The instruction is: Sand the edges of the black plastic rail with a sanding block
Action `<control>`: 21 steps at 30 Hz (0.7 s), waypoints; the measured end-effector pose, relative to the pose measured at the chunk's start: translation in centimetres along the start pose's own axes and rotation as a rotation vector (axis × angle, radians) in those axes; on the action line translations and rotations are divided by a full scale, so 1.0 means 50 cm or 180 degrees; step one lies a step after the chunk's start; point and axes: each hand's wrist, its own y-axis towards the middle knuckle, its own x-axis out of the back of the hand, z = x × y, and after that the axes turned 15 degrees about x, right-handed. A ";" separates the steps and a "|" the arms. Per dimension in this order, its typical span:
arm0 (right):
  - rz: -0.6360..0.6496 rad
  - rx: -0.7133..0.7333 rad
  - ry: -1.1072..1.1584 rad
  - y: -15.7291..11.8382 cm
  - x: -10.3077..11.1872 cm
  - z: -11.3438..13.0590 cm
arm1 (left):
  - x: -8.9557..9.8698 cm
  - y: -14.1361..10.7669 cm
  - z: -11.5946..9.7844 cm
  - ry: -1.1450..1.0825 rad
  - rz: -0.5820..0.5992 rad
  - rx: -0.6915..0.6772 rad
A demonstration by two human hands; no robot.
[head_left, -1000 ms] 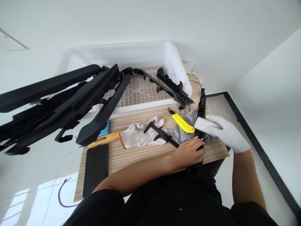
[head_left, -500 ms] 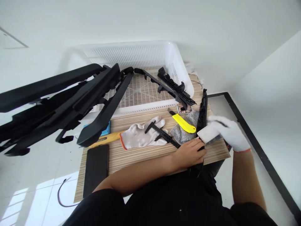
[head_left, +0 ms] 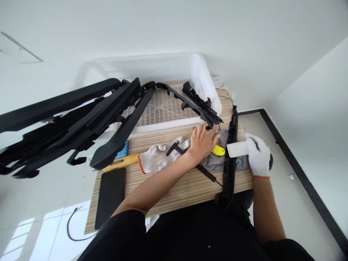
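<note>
My bare left hand (head_left: 201,142) lies over the grey cloth (head_left: 214,164), its fingers spread at the yellow knife (head_left: 218,150), whose upper part it covers. My gloved right hand (head_left: 257,154) grips a flat white block (head_left: 238,149) at its right end. Under the block's left end runs a long black plastic part (head_left: 230,156), lying lengthwise across the cloth and past the table's front edge. Black calipers (head_left: 206,173) lie left of it, partly beneath my left wrist. A white glove (head_left: 154,158) with an orange cuff rests farther left.
A white basket (head_left: 168,125) stands at the back with black parts (head_left: 194,105) in it. Long black parts (head_left: 78,125) jut out over the left side. A yellow-handled tool (head_left: 123,162), a blue box (head_left: 123,149) and a black phone (head_left: 110,197) lie on the wooden table (head_left: 168,194).
My left hand has left the black part and moved up and left to the yellow knife. My right hand has shifted slightly left, and the white block now lies flatter across the part.
</note>
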 end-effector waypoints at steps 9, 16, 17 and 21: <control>0.0194 -0.0180 -0.0001 0.005 0.016 0.035 | 0.008 0.005 -0.031 -0.0156 0.0453 0.0251; 0.0342 -0.0013 0.0060 -0.002 0.002 0.000 | 0.031 -0.120 -0.054 -0.0966 0.0710 -0.1452; 0.0336 0.0001 0.0078 -0.002 -0.002 -0.008 | 0.018 -0.142 -0.059 -0.1004 0.0742 -0.1731; -0.0064 -0.0056 0.0122 -0.004 -0.013 -0.038 | -0.051 -0.190 -0.069 -0.1037 0.0452 -0.2217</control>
